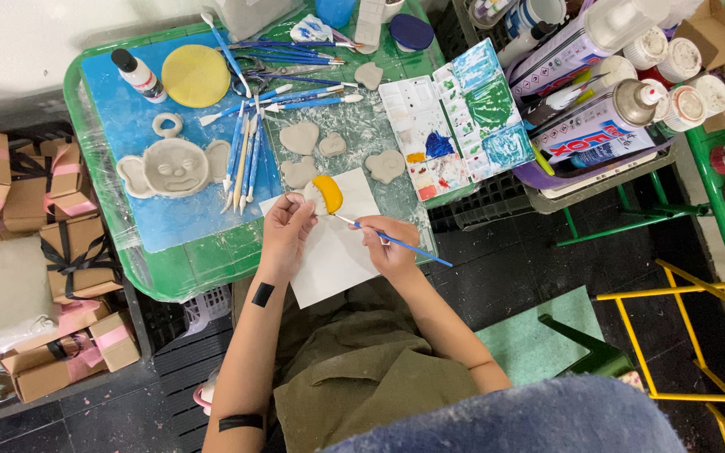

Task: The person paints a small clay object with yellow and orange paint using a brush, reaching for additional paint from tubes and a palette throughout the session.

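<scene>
Two hands worked: our left hand [285, 225] pinched the clay piece [324, 195]; our right hand [386, 243] gripped the blue paintbrush [396, 242], long axis 10-to-4 o'clock, tip toward 10 o'clock at the piece, over white paper [329, 260].

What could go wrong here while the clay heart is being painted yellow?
The left hand pinches the half-yellow clay heart by its bare edge; wet paint may smear onto fingers. The right hand works the brush above the white paper, but drips past it could hit unpainted hearts nearby.
</scene>
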